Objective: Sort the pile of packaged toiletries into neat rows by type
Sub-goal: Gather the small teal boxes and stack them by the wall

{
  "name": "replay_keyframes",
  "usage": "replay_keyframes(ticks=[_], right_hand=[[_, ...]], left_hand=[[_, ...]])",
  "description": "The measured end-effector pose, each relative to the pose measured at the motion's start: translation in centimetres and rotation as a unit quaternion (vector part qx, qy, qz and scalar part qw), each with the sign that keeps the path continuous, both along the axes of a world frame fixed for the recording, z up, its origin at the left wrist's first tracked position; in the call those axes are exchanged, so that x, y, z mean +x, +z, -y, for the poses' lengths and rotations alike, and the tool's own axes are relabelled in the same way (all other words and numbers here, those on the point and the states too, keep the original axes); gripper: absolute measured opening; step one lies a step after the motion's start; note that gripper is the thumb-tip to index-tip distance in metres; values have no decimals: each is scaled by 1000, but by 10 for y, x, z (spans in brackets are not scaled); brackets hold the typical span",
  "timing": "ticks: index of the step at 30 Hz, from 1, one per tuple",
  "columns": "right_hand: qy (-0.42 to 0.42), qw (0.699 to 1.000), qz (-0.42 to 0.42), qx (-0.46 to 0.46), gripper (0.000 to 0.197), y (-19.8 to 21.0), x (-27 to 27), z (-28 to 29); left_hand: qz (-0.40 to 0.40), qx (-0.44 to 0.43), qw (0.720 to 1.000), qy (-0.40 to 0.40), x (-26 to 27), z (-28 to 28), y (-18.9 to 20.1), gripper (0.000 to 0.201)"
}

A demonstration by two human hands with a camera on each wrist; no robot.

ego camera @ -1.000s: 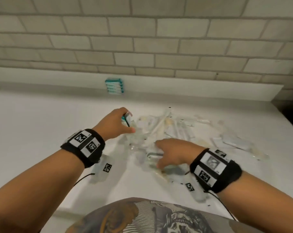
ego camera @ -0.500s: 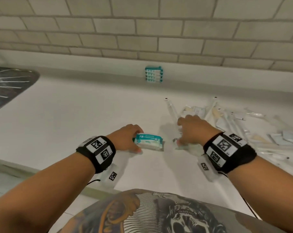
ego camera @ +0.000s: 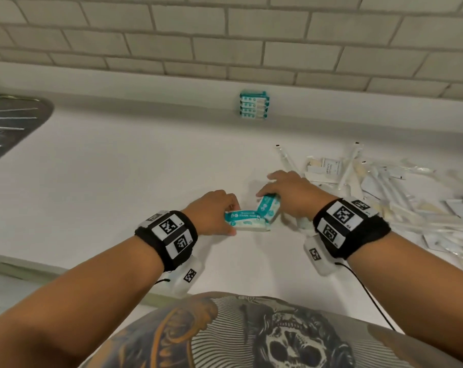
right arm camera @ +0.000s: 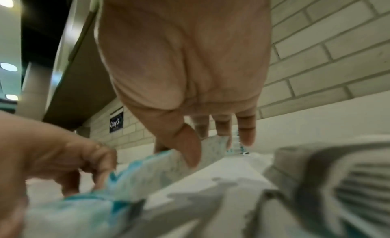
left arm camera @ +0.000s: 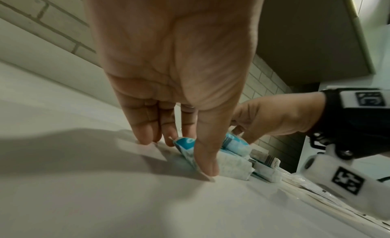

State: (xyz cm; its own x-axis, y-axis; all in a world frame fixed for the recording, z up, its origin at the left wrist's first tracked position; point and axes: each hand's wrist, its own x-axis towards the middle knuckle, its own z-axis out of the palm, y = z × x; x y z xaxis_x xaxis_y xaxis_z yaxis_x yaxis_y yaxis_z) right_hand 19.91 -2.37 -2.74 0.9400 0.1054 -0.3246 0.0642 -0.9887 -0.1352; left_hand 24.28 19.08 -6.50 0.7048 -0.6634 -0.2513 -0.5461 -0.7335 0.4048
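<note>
The job looks just begun. One neat row of blue packs [ego camera: 254,105] sits by the wall at 12 o'clock. The left hand [ego camera: 211,212] pinches a flat blue pack [ego camera: 245,221] with thumb and fingers, low on the counter [ego camera: 119,181]. The right hand [ego camera: 291,195] pinches a tilted blue pack [ego camera: 268,205] touching it. The big messy pile [ego camera: 384,197] at 3 o'clock is not sorted. A dark sink [ego camera: 10,123] sits at 10 o'clock. Nothing blocks the way to the row.
</note>
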Motion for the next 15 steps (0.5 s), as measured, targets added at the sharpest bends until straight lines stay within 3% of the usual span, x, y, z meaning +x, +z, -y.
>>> replay_keyframes(ticks=[3,6,7,10,12,14,15], right_hand=[[-41,999,13,1,72,2,2,4],[-140,989,51,15,36,-2,5,-3],[-162,986,40,13,33,-4,6,-7],[-171,985,0,-2,51,-12,7,-17],[-176,984,18,3,50,-14,7,-21],[-168,986,15,13,42,-11,9,-19],[-164,986,5,18,37,-8,10,-18]], left_hand=[[1,6,1000,-6,2,0,-1,43],[3,8,1000,-14,3,0,-2,41],[9,13,1000,-17,3,0,-1,42],[16,52,998,-20,2,2,2,53],[-39,70,997,-6,1,3,7,62],[-71,60,996,-6,1,5,11,48],[-50,50,997,-17,1,6,14,35]])
